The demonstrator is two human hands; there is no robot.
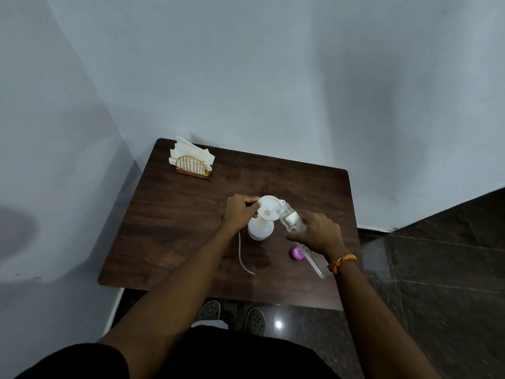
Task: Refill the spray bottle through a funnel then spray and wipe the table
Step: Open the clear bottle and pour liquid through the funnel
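now right hand (318, 231) gripping clear bottle (291, 220) tilted mouth-down toward funnel (267, 208), left hand (241, 210) pinching its rim

Table (175, 214): spray bottle (260, 228), cap (297, 253), napkin holder (192, 166)

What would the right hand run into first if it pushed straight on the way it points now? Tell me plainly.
The right hand, holding the clear bottle tilted up-left, would probably drive the bottle's open mouth into the rim of the white funnel, which sits in the spray bottle. The depth there is hard to judge.
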